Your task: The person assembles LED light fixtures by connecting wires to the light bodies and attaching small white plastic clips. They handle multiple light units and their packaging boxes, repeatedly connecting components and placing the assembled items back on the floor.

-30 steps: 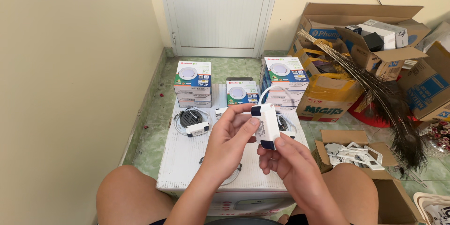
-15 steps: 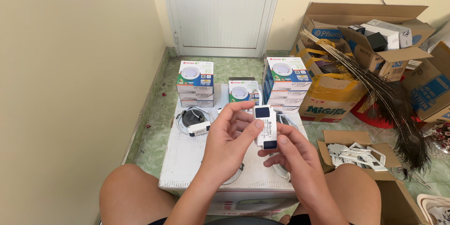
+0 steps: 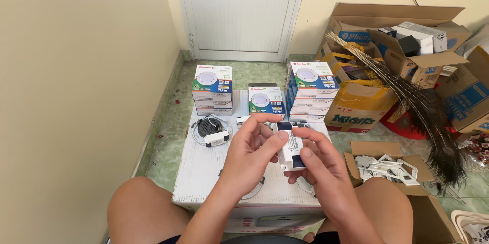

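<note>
Above the white box (image 3: 204, 183), left hand (image 3: 249, 155) and right hand (image 3: 318, 165) both pinch a small white driver block (image 3: 291, 147); a round lamp (image 3: 210, 127) lies at ten o'clock.

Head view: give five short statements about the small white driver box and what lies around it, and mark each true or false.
1. Both the left hand and the right hand hold the small white driver box. True.
2. The hands work above a white carton used as a table. True.
3. Three stacks of downlight boxes stand at the carton's far edge. True.
4. The white door behind stands wide open. False: it is shut.
5. The black downlight with its wire lies right of the hands. False: it lies to their left, on the carton.
</note>
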